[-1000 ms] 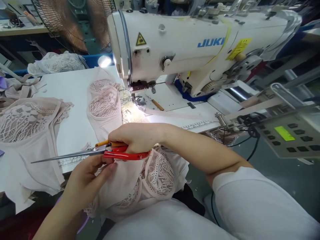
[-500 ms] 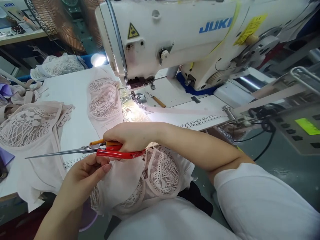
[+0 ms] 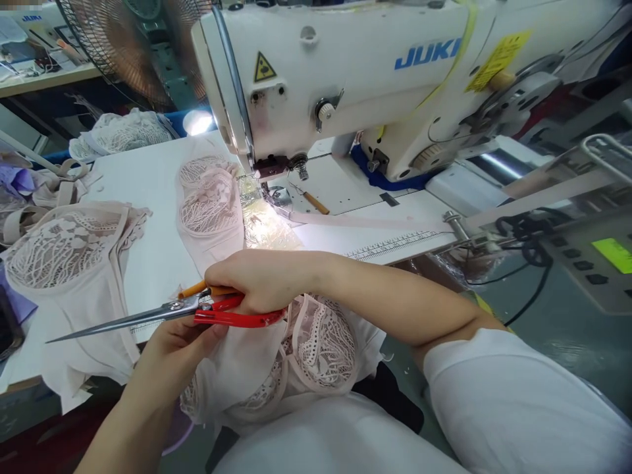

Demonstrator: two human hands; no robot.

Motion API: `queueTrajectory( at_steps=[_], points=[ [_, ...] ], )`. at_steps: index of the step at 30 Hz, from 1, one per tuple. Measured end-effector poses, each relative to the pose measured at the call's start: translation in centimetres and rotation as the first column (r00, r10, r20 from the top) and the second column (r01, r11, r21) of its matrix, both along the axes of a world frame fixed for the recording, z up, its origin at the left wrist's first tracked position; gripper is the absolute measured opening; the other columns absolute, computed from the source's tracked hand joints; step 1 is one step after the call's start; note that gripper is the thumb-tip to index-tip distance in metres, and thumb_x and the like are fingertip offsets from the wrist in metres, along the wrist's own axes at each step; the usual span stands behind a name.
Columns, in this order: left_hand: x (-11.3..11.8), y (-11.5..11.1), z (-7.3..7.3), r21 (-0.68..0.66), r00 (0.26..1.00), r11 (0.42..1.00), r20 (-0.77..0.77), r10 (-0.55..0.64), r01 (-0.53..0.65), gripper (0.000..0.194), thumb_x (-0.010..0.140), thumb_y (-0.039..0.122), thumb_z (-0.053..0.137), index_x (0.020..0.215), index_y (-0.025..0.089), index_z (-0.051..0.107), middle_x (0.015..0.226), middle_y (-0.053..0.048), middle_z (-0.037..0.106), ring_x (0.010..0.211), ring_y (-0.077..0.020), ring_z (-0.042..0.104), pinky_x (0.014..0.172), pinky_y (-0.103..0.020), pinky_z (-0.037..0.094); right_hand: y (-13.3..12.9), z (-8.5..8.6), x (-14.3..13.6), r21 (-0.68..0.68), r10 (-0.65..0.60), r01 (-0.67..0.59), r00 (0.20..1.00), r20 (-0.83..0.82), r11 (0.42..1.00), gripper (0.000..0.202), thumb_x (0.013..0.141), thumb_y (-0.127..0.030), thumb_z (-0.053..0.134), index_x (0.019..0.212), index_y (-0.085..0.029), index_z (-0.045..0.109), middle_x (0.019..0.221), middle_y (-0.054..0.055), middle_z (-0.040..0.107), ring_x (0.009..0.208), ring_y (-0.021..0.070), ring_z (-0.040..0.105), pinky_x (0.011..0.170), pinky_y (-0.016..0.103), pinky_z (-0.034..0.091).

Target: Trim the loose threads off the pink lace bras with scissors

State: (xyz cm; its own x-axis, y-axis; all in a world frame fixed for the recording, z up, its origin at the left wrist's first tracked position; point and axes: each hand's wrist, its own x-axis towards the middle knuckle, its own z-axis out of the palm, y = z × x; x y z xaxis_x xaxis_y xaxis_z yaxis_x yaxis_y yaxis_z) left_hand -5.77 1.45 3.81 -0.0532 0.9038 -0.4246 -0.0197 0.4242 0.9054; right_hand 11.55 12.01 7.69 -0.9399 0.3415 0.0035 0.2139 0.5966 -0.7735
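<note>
My right hand (image 3: 261,276) is closed on red-handled scissors (image 3: 237,318), whose long blades point left across the table edge. A small orange-handled tool (image 3: 193,288) is held in the same hand. Below the blades, my left hand (image 3: 180,349) pinches the edge of a pale pink lace garment (image 3: 323,342), which hangs over my lap. The scissors partly hide the left fingertips. Another lace piece (image 3: 210,204) lies by the needle of the sewing machine (image 3: 345,79).
More lace garments (image 3: 64,250) are stacked at the table's left. A thin tool with a wooden handle (image 3: 316,203) lies under the machine arm. A pale strip (image 3: 370,222) runs right to a metal guide. Behind stands a fan (image 3: 133,46).
The scissors have tilted, with their blade tips lower. My left hand has moved slightly down and right, and its fingers sit more behind the scissors. The view has shifted slightly.
</note>
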Motion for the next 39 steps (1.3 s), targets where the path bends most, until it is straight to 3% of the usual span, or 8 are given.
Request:
queueTrajectory(
  at_steps=[4, 6, 8, 11, 15, 29, 35, 39],
  points=[
    [-1.0, -0.2, -0.9, 0.013, 0.997, 0.999, 0.067, 0.039, -0.040, 0.023, 0.062, 0.036, 0.086, 0.073, 0.021, 0.072, 0.067, 0.002, 0.070, 0.060, -0.0107, 0.059, 0.055, -0.017, 0.047, -1.9, -1.1, 2.0, -0.231, -0.312, 0.279, 0.942, -0.119, 0.932, 0.030, 0.080, -0.026, 0.066, 0.077, -0.021, 0.036, 0.073, -0.004, 0.050, 0.064, 0.0117, 0.045, 0.057, 0.024, 0.035],
    [-1.8, -0.4, -1.2, -0.001, 0.994, 0.999, 0.103, 0.048, -0.048, 0.026, 0.062, 0.038, 0.086, 0.071, 0.020, 0.071, 0.062, 0.002, 0.067, 0.054, -0.0097, 0.057, 0.051, -0.017, 0.046, -3.1, -1.6, 3.7, -0.354, -0.373, 0.317, 0.923, -0.099, 0.880, 0.028, 0.079, -0.027, 0.065, 0.086, -0.022, 0.039, 0.073, -0.005, 0.049, 0.062, 0.0116, 0.046, 0.056, 0.023, 0.037],
    [-2.4, -0.7, -1.3, -0.019, 0.989, 0.998, 0.136, 0.057, -0.055, 0.027, 0.061, 0.039, 0.087, 0.070, 0.019, 0.071, 0.061, 0.001, 0.067, 0.053, -0.0103, 0.058, 0.050, -0.017, 0.047, -4.4, -2.0, 5.2, -0.348, -0.246, 0.245, 0.968, 0.041, 0.905, 0.027, 0.075, -0.023, 0.065, 0.084, -0.021, 0.039, 0.074, -0.003, 0.051, 0.060, 0.0118, 0.047, 0.054, 0.023, 0.037],
    [-2.6, -1.1, -1.2, -0.039, 0.983, 0.996, 0.163, 0.088, -0.082, 0.028, 0.058, 0.039, 0.088, 0.068, 0.018, 0.072, 0.060, 0.000, 0.068, 0.052, -0.0108, 0.059, 0.049, -0.017, 0.048, -5.8, -2.6, 6.4, -0.176, -0.076, 0.133, 0.952, 0.295, 0.975, 0.016, 0.077, -0.015, 0.056, 0.075, -0.019, 0.041, 0.073, 0.001, 0.053, 0.061, 0.0136, 0.045, 0.055, 0.025, 0.034],
    [-2.1, -1.4, -1.0, -0.051, 0.978, 0.993, 0.170, 0.118, -0.110, 0.030, 0.054, 0.038, 0.091, 0.065, 0.018, 0.072, 0.059, 0.000, 0.068, 0.052, -0.0099, 0.060, 0.049, -0.016, 0.048, -6.7, -2.9, 5.8, -0.107, -0.022, 0.079, 0.888, 0.459, 0.991, 0.007, 0.080, -0.017, 0.053, 0.076, -0.018, 0.047, 0.074, 0.005, 0.059, 0.061, 0.0160, 0.049, 0.054, 0.026, 0.033],
    [-1.3, -1.8, -0.3, -0.055, 0.968, 0.988, 0.197, 0.154, -0.146, 0.032, 0.049, 0.036, 0.092, 0.059, 0.016, 0.070, 0.051, 0.001, 0.063, 0.042, -0.0067, 0.052, 0.041, -0.013, 0.041, -7.0, -2.2, 3.7, -0.019, -0.113, 0.136, 0.887, 0.447, 0.991, 0.021, 0.086, -0.035, 0.054, 0.088, -0.015, 0.059, 0.076, 0.007, 0.066, 0.059, 0.0185, 0.056, 0.051, 0.026, 0.035],
    [-1.3, -1.5, -0.3, -0.028, 0.975, 0.991, 0.182, 0.131, -0.128, 0.033, 0.050, 0.038, 0.091, 0.059, 0.016, 0.068, 0.051, 0.003, 0.061, 0.043, -0.0068, 0.051, 0.041, -0.014, 0.041, -7.5, -3.0, 3.4, -0.089, -0.169, 0.225, 0.893, 0.418, 0.970, 0.033, 0.086, -0.048, 0.058, 0.081, -0.016, 0.059, 0.077, 0.008, 0.068, 0.065, 0.0213, 0.061, 0.054, 0.027, 0.041],
    [-1.7, -1.8, -0.3, -0.012, 0.986, 0.994, 0.124, 0.111, -0.110, 0.032, 0.056, 0.041, 0.089, 0.062, 0.017, 0.068, 0.054, 0.003, 0.062, 0.046, -0.0072, 0.053, 0.044, -0.014, 0.043, -7.6, -4.3, 3.7, -0.202, -0.231, 0.300, 0.924, 0.306, 0.932, 0.026, 0.087, -0.037, 0.059, 0.072, -0.018, 0.051, 0.077, 0.006, 0.068, 0.067, 0.0181, 0.062, 0.058, 0.025, 0.043]
  ],
)
